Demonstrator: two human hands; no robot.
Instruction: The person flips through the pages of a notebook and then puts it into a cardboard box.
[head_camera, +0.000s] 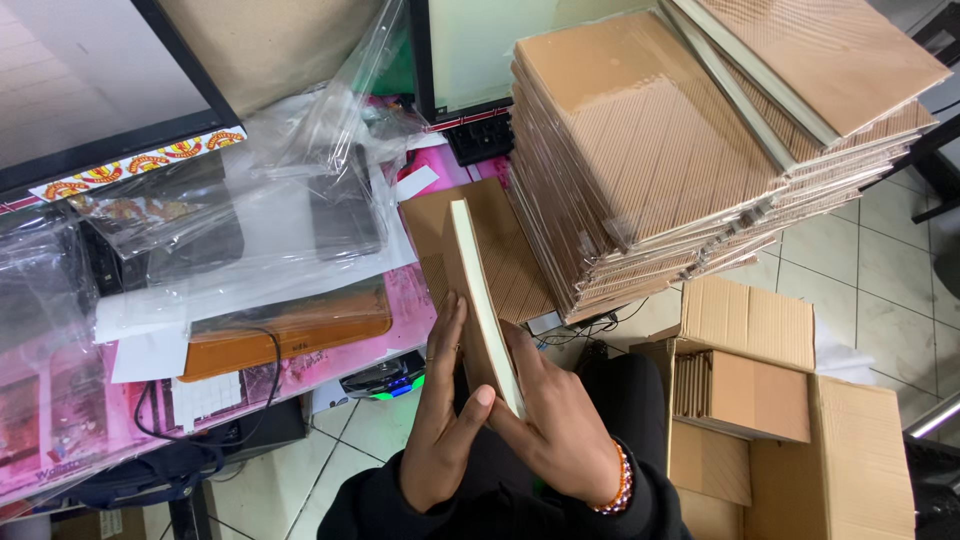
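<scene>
From my remote seat, my left hand (440, 425) lies flat along the brown cover of the notebook (485, 305), its grip loose, the thumb pressing the lower edge. My right hand (560, 420) cups the other cover, its grip wrapped round the near end. I judge the book could slip from so light a hold, or its far end could nudge the leaning stack of notebooks (680, 150) just beyond on the worktop (400, 300). It stands on edge, long axis running away from me, slightly leftward.
</scene>
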